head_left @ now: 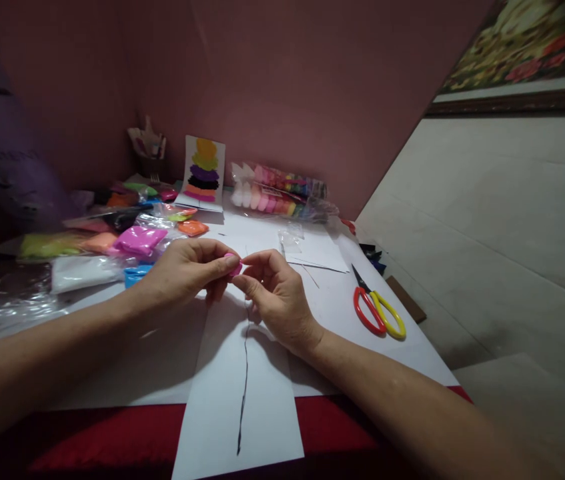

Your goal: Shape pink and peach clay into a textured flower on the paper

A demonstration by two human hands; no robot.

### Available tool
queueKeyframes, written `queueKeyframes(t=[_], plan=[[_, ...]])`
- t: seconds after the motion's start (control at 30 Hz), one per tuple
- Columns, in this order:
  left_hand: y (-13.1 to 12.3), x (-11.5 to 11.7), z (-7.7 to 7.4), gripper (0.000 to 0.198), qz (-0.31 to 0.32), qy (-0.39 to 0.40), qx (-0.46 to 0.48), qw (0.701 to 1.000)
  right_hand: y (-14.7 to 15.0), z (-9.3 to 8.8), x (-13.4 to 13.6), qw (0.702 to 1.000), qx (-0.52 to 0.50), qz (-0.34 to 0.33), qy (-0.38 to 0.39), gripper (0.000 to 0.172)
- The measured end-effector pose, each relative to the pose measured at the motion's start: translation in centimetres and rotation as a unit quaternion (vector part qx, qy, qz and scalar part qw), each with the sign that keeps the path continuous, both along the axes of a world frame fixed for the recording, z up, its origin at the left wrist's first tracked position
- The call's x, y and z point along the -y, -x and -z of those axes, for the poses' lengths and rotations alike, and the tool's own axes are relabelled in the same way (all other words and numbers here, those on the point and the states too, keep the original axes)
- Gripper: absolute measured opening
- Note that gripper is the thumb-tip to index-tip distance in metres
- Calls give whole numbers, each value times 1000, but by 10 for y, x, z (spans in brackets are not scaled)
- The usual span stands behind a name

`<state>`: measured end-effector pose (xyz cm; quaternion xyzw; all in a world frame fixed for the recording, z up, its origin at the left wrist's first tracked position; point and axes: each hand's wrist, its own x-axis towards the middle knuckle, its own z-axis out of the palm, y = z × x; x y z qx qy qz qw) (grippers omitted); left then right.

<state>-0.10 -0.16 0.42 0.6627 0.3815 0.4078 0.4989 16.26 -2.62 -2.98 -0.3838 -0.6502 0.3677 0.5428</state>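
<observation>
A pink wall (287,80) stands behind a table spread with a white sheet (329,383) over red cloth (107,437). A framed painting (522,70) hangs at upper right. On the left side of the table lies a heap of bagged clay packets (139,240), bright pink, orange, white and blue among them. A strip of white paper (267,427) extends past the near edge, a wavy black line running down it. Two long packs (272,193) of many colours lie by the wall, beside a propped card (217,160) with stacked bands of colour. Red-and-yellow scissors (379,310) rest to the right, their blades slightly parted. Above the paper, the left hand (187,270) grips a pink lump (235,269) between thumb and fingers; the right hand (282,297) pinches its other side with thumb and forefinger. The lump is the smallest, mostly covered by fingertips.
</observation>
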Motion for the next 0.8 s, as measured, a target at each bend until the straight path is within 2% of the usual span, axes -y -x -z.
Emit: queueKeyframes(t=[0.37, 0.53, 0.8], plan=[[1, 1, 0, 25, 23, 21, 19, 999, 0, -1, 2, 1000, -4, 11, -16, 12], [1, -1, 2, 13, 39, 67, 56, 995, 1, -1, 1, 1000, -9, 15, -24, 7], [-1, -3, 6, 21, 74, 116, 47, 989, 1, 1, 0, 999, 2, 23, -49, 7]])
